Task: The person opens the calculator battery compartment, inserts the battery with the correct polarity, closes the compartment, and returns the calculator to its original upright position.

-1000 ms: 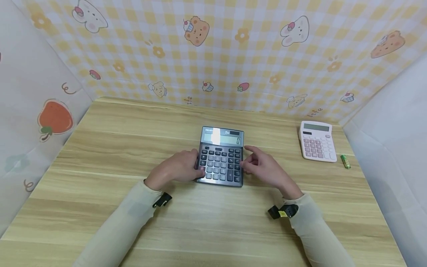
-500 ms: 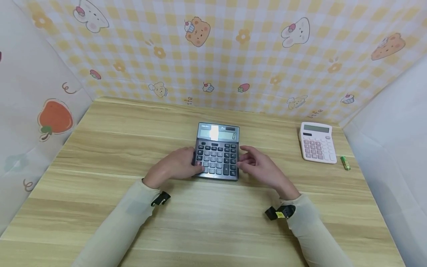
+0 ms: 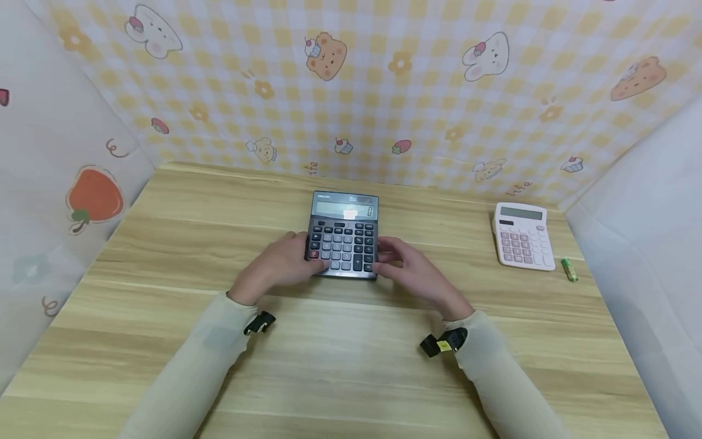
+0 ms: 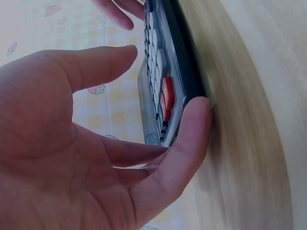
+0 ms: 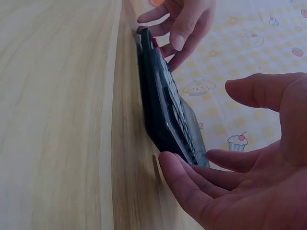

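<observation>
A dark grey desk calculator lies on the wooden table, its display showing 0. At its left edge, my left hand touches the side with its fingers. In the left wrist view the thumb stands above the keys, clear of them, near a red key. My right hand is at the opposite edge; the right wrist view has its fingertips against the calculator's side and its thumb held apart. Both hands have relaxed, slightly bent fingers. The calculator's underside is hidden in the head view.
A pink and white calculator lies at the back right of the table. Beside it is a small green battery. A yellow checked cloth wall stands behind the table, with white cloth on both sides.
The dark calculator has slid left and toward the back wall, with both hands moving along at its edges. The pink calculator and battery have stayed put.
</observation>
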`<state>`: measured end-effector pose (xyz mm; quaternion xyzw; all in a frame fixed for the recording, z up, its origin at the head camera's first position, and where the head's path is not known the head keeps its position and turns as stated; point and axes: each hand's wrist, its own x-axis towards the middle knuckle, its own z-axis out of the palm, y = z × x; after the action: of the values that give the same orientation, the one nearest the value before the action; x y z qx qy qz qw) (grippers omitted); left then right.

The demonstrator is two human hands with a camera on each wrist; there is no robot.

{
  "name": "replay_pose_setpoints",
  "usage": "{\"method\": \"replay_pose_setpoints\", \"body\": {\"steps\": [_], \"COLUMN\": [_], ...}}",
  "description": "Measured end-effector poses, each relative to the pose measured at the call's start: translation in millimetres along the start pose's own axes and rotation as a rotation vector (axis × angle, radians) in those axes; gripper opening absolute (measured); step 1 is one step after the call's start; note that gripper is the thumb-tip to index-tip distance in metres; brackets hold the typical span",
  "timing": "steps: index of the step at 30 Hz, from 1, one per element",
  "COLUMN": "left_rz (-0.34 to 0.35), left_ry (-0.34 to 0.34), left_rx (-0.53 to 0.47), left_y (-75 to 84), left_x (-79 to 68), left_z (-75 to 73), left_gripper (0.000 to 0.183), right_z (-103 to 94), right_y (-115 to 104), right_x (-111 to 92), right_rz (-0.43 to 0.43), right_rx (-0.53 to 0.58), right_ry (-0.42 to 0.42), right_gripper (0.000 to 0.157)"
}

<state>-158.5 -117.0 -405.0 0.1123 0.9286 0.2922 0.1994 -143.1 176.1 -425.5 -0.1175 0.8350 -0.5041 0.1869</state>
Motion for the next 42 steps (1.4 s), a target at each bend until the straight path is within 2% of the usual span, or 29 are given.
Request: {"method": "replay_pose_setpoints", "body": {"steps": [8, 17, 22, 28, 33, 38, 42], "left_rz": [-0.069, -0.068, -0.058, -0.052, -0.031, 0.064, 0.165], "left_ry": [0.021, 0.037, 0.051, 0.073, 0.129, 0.187, 0.217], "left_rx": [0.026, 0.031, 0.023, 0.033, 0.023, -0.014, -0.078], "left_y": [-0.2, 0.8, -0.2, 0.5, 6.5, 17.6, 31.6], "left_x": [0.0, 0.3, -0.4, -1.3, -2.5, -5.8, -10.6], "left_z": [-1.6, -1.3, -2.6, -6.3, -8.3, -6.7, 2.6], "left_gripper": [0.081, 0.083, 0.083, 0.082, 0.081, 0.076, 0.07], "right_z": [1.8, -2.0, -11.4, -38.0, -70.1, -102.3, -123.6], "right_y": [-3, -1, -1, 2, 8, 10, 14], "right_x": [3, 2, -1, -6, -15, -32, -43], "right_rz": [-0.012, 0.005, 0.018, -0.014, -0.033, -0.033, -0.05], "right_rx": [0.039, 0.042, 0.006, 0.086, 0.126, 0.181, 0.2], "right_ry": [-0.026, -0.055, -0.062, -0.023, 0.069, 0.157, 0.223], "right_gripper": [0.067, 0.066, 0.067, 0.066, 0.061, 0.057, 0.054]}}
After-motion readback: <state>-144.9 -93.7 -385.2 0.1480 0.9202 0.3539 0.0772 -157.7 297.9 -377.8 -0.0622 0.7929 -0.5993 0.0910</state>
